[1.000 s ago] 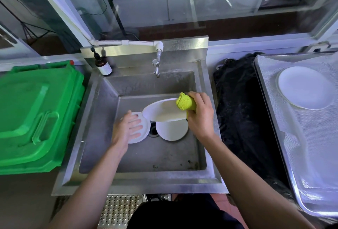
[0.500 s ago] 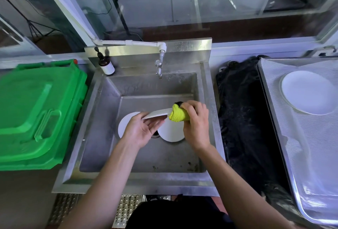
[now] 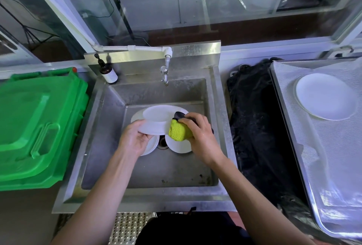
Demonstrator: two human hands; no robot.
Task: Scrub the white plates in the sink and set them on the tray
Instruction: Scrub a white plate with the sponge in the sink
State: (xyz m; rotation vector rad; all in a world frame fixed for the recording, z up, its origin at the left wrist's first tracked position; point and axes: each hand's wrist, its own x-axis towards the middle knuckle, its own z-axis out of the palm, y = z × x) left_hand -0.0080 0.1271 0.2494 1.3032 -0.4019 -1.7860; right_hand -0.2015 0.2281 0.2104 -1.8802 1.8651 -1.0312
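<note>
My left hand (image 3: pixel 135 140) grips the near left rim of a white plate (image 3: pixel 156 120) held face up above the steel sink (image 3: pixel 148 166). My right hand (image 3: pixel 199 138) holds a yellow-green sponge (image 3: pixel 177 132) with a dark back, pressed against the plate's right edge. Two smaller white plates lie on the sink floor either side of the drain (image 3: pixel 162 142): one (image 3: pixel 151 144) under my left hand, one (image 3: pixel 179 145) under the sponge. Another white plate (image 3: pixel 325 95) rests on the mesh-lined metal tray (image 3: pixel 333 156) at the right.
The tap (image 3: pixel 165 74) hangs over the sink's back wall, with a brown pump bottle (image 3: pixel 108 73) on the back left corner. A green plastic bin lid (image 3: pixel 37 125) fills the left side. Black bag material (image 3: pixel 260 137) lies between sink and tray.
My left hand left the small plate on the sink floor and took hold of the raised plate's rim. The plate has levelled out, and the sponge stays at its right edge.
</note>
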